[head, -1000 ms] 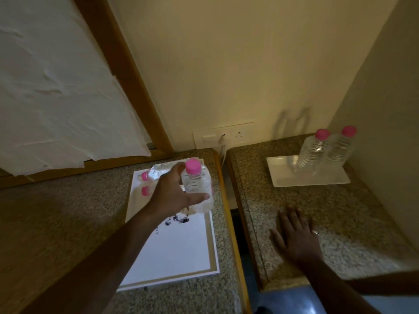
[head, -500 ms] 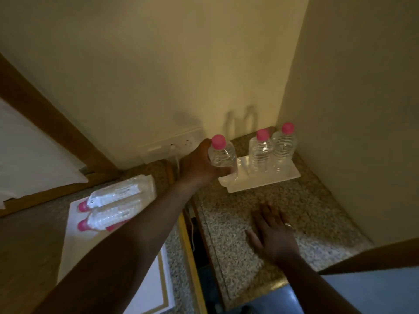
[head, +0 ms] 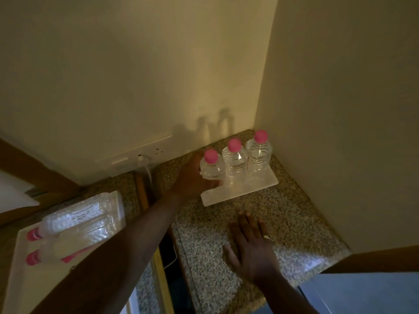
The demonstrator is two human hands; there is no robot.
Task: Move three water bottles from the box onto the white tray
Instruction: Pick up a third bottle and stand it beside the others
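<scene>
My left hand (head: 192, 177) is shut on a clear water bottle with a pink cap (head: 211, 165), held upright at the left end of the white tray (head: 229, 196). Two more pink-capped bottles stand upright on the tray beside it, the middle bottle (head: 234, 162) and the right bottle (head: 259, 152), forming a row. My right hand (head: 251, 245) lies flat on the speckled stone counter (head: 294, 218), fingers spread, holding nothing. On the left, a wrapped pack of bottles (head: 77, 225) lies on its side on a white box (head: 20, 279).
Walls close in behind and to the right of the tray, forming a corner. A wall socket (head: 140, 156) with a white cable (head: 148, 173) sits behind the gap between the two counters. A wooden edge (head: 367, 259) crosses the lower right.
My left hand has carried the bottle from above the box rightward across the gap to the tray's left end, beside the two standing bottles. My right hand has stayed flat on the counter.
</scene>
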